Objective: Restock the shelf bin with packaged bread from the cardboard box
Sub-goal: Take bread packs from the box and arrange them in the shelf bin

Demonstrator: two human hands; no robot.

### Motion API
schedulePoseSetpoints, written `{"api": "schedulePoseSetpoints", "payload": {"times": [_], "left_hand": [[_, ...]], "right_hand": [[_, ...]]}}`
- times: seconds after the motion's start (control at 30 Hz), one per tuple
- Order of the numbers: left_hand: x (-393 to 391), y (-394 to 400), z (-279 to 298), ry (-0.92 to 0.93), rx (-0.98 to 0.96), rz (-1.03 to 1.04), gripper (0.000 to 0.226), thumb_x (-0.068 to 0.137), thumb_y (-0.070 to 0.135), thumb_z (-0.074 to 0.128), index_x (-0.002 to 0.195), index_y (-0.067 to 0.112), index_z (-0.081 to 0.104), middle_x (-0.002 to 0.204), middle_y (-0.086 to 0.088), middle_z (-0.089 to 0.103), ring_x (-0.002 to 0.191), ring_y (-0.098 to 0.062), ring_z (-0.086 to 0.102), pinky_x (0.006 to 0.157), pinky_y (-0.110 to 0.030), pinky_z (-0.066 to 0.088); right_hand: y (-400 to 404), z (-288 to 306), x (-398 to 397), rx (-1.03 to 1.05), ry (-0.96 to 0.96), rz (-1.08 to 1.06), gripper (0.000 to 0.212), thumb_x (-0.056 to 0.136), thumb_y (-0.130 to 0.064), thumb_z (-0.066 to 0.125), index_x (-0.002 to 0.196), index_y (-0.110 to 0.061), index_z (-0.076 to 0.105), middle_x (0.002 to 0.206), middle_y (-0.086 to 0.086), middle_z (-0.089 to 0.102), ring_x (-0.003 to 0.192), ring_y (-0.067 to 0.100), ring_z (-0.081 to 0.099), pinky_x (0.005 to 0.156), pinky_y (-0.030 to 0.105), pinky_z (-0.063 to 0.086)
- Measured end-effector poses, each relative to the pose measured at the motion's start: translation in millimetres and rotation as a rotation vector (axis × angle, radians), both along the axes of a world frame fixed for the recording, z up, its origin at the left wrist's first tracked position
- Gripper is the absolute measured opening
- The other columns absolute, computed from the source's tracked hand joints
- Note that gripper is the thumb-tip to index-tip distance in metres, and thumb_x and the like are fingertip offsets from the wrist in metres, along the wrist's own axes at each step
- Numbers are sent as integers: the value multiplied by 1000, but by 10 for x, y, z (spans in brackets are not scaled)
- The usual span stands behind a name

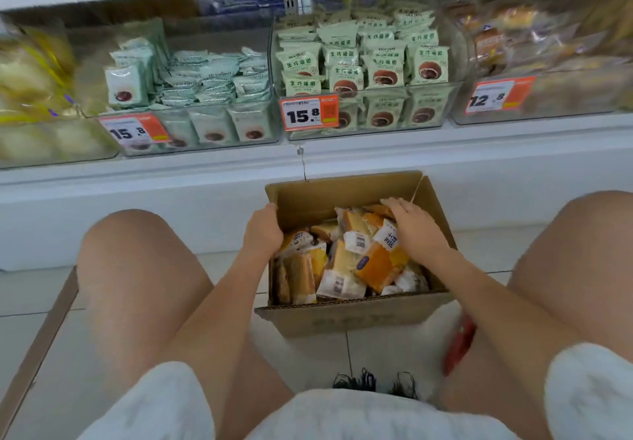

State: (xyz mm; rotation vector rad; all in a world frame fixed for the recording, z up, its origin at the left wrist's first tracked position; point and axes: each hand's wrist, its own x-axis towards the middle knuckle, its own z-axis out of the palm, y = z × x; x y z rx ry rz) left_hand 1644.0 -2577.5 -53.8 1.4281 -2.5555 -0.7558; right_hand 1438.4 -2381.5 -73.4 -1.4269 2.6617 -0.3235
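An open cardboard box [346,319] stands on the floor between my knees, below the shelf. It holds several clear packets of yellow and orange bread [352,261]. My left hand [262,230] reaches in at the box's left side, fingers curled down over a packet by the wall; the fingertips are hidden. My right hand [416,229] lies on the packets at the back right, fingers spread and slightly bent. On the shelf above stand clear bins: a partly filled one [191,131] with pale green packets and a fuller one [370,121] to its right.
Orange price tags reading 15.8 [310,112] and 12.8 [493,97] hang on the bin fronts. More bins of bread sit at far left [37,97] and far right [548,62]. A flat cardboard piece [41,336] lies at my left. A red object [460,343] is under my right forearm.
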Motion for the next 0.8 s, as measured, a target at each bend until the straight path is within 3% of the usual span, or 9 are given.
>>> {"api": "schedulePoseSetpoints", "payload": {"times": [0.13,0.23,0.27,0.33,0.43,0.5,0.57,0.67,0.8], "left_hand": [[120,126,-84,-33,-127,-70,31,87,-4,48,115,6,56,112,-14,61,107,-32,57,80,-35,46],[-36,192,-147,-54,-311,-252,51,89,-3,50,138,9,45,145,-9,42,137,-25,35,111,-32,30],[-87,212,-182,-52,-338,-329,53,89,-2,50,141,10,43,148,-8,39,139,-22,32,114,-31,24],[-166,248,-296,-64,-317,-432,48,88,-2,50,134,11,51,139,-8,50,133,-22,41,112,-32,30],[-278,337,-412,-50,-62,-445,37,87,1,51,121,14,61,123,-2,61,119,-20,52,99,-30,41],[-357,375,-454,30,213,-388,32,88,7,60,119,15,62,125,1,59,120,-16,50,97,-25,39],[-395,387,-482,56,420,-391,39,85,19,69,122,16,59,130,1,55,125,-17,48,100,-28,41],[-396,403,-421,119,680,-351,67,81,34,74,138,18,44,136,3,47,127,-15,44,102,-30,41],[-395,349,-302,352,857,-247,56,76,30,79,125,23,55,124,1,60,115,-15,58,100,-35,47]], "right_hand": [[134,-169,-55,107,-288,15,64,91,1,44,146,-25,25,146,11,39,126,30,45,101,44,42],[144,-284,-119,108,-450,-68,60,95,-5,40,148,-22,19,145,15,40,127,33,45,101,44,41],[114,-297,-122,95,-489,-91,59,96,-8,41,149,-20,18,145,15,40,128,33,44,103,43,40],[19,-316,-113,75,-530,-127,53,98,-16,46,146,-16,24,139,14,47,124,31,49,98,38,42],[-75,-317,-114,13,-567,-130,40,92,-20,59,129,-10,48,121,7,58,113,26,55,82,27,41],[-81,-261,-109,-39,-579,-106,22,86,-23,68,103,-12,62,96,1,61,95,20,56,68,21,38],[-86,-144,-98,-90,-608,-65,20,83,-26,71,81,-7,64,77,1,58,77,15,53,61,22,34],[-113,149,-54,-230,-619,-17,22,86,-26,67,68,-13,64,68,0,58,63,8,49,59,20,34],[-82,387,8,-536,-704,-113,25,91,-23,60,70,-9,62,65,1,55,56,0,47,54,11,34]]}}
